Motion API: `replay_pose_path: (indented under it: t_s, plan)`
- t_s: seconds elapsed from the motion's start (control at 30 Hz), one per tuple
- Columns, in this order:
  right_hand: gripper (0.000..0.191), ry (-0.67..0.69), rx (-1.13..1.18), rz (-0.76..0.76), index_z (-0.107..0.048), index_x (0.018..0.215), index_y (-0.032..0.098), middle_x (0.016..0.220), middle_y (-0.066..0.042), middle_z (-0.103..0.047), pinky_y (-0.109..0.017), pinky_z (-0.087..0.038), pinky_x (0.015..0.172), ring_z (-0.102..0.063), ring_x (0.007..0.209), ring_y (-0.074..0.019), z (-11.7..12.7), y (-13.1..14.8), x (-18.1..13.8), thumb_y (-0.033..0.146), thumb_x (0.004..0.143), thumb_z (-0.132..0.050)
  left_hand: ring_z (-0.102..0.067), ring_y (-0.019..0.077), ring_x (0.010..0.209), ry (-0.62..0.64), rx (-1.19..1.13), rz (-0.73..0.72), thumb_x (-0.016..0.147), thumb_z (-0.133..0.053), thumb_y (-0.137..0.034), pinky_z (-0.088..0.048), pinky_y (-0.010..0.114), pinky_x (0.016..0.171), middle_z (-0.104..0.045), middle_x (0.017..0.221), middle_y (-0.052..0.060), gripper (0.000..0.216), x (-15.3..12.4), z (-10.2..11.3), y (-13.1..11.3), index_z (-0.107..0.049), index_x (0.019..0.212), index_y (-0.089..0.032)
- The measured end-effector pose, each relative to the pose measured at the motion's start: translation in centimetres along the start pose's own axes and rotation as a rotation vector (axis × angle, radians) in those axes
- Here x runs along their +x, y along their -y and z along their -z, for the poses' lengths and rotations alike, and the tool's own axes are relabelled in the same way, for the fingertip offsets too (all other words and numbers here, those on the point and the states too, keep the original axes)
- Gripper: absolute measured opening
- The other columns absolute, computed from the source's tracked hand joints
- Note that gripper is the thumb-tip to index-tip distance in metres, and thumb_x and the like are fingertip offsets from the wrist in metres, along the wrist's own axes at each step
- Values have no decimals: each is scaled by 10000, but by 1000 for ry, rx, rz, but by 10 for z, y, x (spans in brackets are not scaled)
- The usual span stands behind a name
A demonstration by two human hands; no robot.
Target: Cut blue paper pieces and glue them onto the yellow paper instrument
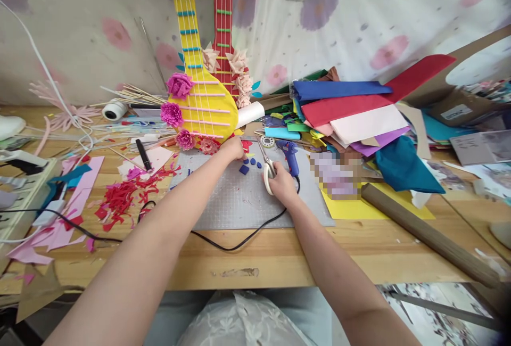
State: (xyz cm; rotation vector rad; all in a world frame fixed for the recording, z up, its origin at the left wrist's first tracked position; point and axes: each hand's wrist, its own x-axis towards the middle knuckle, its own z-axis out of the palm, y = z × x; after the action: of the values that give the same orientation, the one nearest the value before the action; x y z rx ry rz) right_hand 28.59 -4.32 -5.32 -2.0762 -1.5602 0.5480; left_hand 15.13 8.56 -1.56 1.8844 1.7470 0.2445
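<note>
My left hand (232,150) reaches over the far part of the grey cutting mat (227,202), its fingers closed together at several small dark-blue cut pieces (253,161). Whether a piece is between the fingertips is hidden. Just in front of them lies a blue square (244,169). My right hand (282,183) grips white-handled scissors (266,180), blades pointing away from me. Beside the scissors rests a blue glue gun (292,158), with its black cord running across the mat. A white ring-shaped roll (267,142) is near the blade tips.
A yellow paper guitar (207,101) with pink flowers stands behind the mat, with a red one (223,29) behind it. Red paper scraps (120,199) and a black marker (143,155) lie left. Folded coloured paper (347,109) and a brown roll (423,231) lie right.
</note>
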Motion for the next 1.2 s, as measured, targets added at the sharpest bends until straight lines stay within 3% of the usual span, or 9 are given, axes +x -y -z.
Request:
replay_pose_path:
  t_s: [0.13, 0.27, 0.43, 0.53, 0.7, 0.97, 1.2]
  plan:
    - [192, 2, -12, 9, -508, 925, 226, 812, -44, -657, -247, -348, 596, -612, 752, -216, -1, 0, 0, 321, 760, -536, -629, 333, 902, -85, 207, -97, 525, -783, -203, -450, 405, 727, -666, 924, 155, 480, -9, -6, -1, -561, 949, -166]
    - [202, 7, -35, 10, -514, 937, 224, 801, -45, -658, -247, -341, 591, -613, 744, -217, -1, 1, 0, 316, 759, -539, -627, 305, 930, -135, 284, -176, 696, -638, -150, -432, 371, 744, -671, 931, 140, 437, -20, -14, 1, -492, 1106, -184]
    - [221, 1, -23, 7, -514, 963, 222, 813, -50, -660, -251, -350, 607, -615, 761, -223, 0, 1, 0, 329, 769, -525, -618, 281, 957, -193, 269, -234, 725, -611, -165, -430, 339, 738, -669, 969, 109, 336, -26, -19, 9, -520, 1047, -201]
    - [228, 0, -19, -1, -515, 974, 222, 831, -53, -662, -252, -358, 614, -615, 773, -224, 0, 0, 0, 317, 767, -528, -634, 249, 882, -160, 205, -185, 730, -618, -221, -430, 332, 736, -682, 893, 61, 258, -29, -19, 17, -542, 977, -220]
    - [259, 5, -22, -4, -508, 1000, 220, 847, -58, -665, -255, -367, 622, -617, 779, -226, 0, 1, 0, 328, 765, -533, -623, 217, 921, -175, 96, -114, 759, -594, -270, -423, 319, 755, -684, 936, 35, 194, -44, -16, 26, -531, 938, -232]
    - [249, -10, -8, -2, -511, 984, 225, 833, -46, -666, -257, -385, 629, -618, 772, -219, 0, -1, 1, 302, 748, -534, -625, 160, 860, -213, -129, -35, 761, -600, -319, -401, 271, 697, -688, 920, -3, 236, -68, -23, 39, -485, 950, -236]
    - [249, -13, -11, 4, -512, 991, 220, 851, -56, -674, -264, -382, 640, -621, 791, -224, 0, 1, 0, 305, 758, -537, -588, 218, 992, -171, -86, -65, 662, -687, -218, -394, 294, 729, -676, 943, 35, 389, -78, -34, 34, -467, 984, -220]
